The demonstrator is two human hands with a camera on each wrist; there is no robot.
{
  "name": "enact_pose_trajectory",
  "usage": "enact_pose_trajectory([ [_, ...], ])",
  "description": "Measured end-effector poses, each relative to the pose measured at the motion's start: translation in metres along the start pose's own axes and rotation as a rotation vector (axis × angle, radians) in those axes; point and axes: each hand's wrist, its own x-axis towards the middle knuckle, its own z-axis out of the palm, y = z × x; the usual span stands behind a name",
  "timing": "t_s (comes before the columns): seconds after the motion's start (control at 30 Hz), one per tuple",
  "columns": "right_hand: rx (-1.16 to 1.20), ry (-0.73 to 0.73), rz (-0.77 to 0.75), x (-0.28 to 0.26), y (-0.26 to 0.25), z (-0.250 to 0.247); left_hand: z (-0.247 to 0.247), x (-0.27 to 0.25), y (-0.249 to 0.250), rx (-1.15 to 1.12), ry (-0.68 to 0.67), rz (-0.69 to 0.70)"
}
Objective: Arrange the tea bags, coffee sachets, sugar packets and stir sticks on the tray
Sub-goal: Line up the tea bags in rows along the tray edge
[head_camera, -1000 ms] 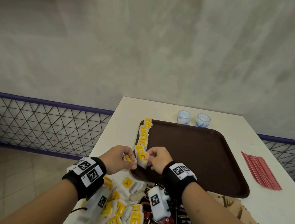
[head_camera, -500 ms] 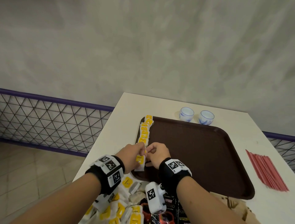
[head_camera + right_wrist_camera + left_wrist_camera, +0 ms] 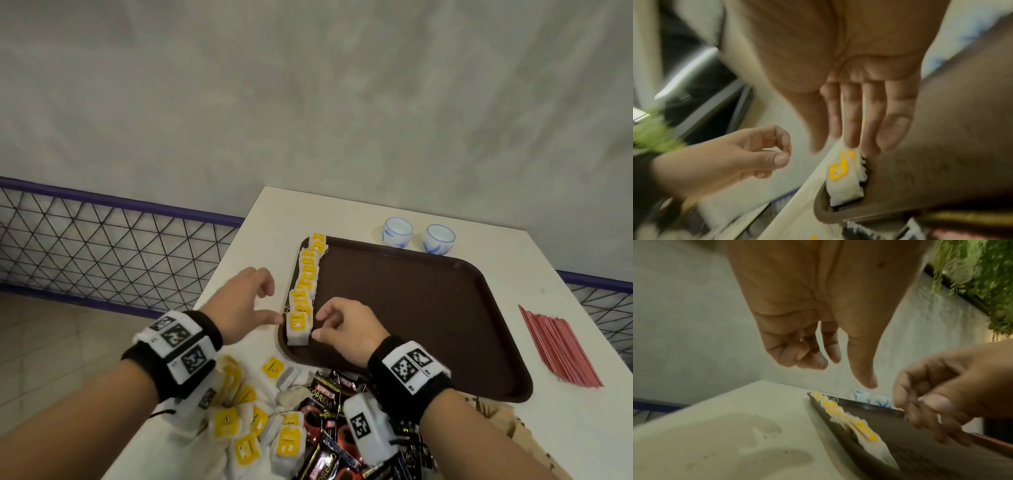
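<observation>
A row of white tea bags point(image 3: 306, 277) with yellow tags lies along the left rim of the brown tray point(image 3: 428, 308). The nearest tea bag point(image 3: 297, 327) point(image 3: 842, 178) rests at the row's near end. My right hand point(image 3: 346, 329) point(image 3: 855, 121) is just right of it, fingers straight, tips at the bag's edge. My left hand point(image 3: 246, 301) point(image 3: 818, 345) hovers over the table left of the tray, fingers loosely curled, thumb pointing at the bag, holding nothing. Loose tea bags point(image 3: 253, 428) and dark coffee sachets point(image 3: 325, 411) are heaped under my wrists.
Red stir sticks point(image 3: 558, 349) lie on the white table right of the tray. Two small blue-and-white cups point(image 3: 397, 231) point(image 3: 438, 238) stand behind the tray. Brown paper packets point(image 3: 496, 414) sit at the tray's near right corner. A railing runs beyond the table's left edge.
Both hands have let go of the tea bag they were pinching; it now lies at the near end of the row. My left hand has drawn back to the left, off the tray.
</observation>
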Motion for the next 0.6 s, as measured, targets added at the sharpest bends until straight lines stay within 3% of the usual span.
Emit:
enact_pose_trajectory([
  [0.1, -0.317, -0.265, -0.112, -0.028, -0.019, -0.001, -0.018, -0.024, -0.012, 0.025, -0.063, -0.023],
  [0.2, -0.479, -0.396, -0.146, -0.038, -0.025, 0.016, -0.024, -0.044, -0.012, -0.013, -0.101, -0.024],
  [0.37, -0.486, -0.339, -0.147, -0.036, -0.018, 0.046, -0.015, -0.062, -0.001, -0.099, -0.107, 0.003],
  [0.6, -0.208, -0.173, -0.167, -0.046, -0.014, 0.028, 0.004, -0.076, 0.004, -0.169, -0.138, 0.032],
])
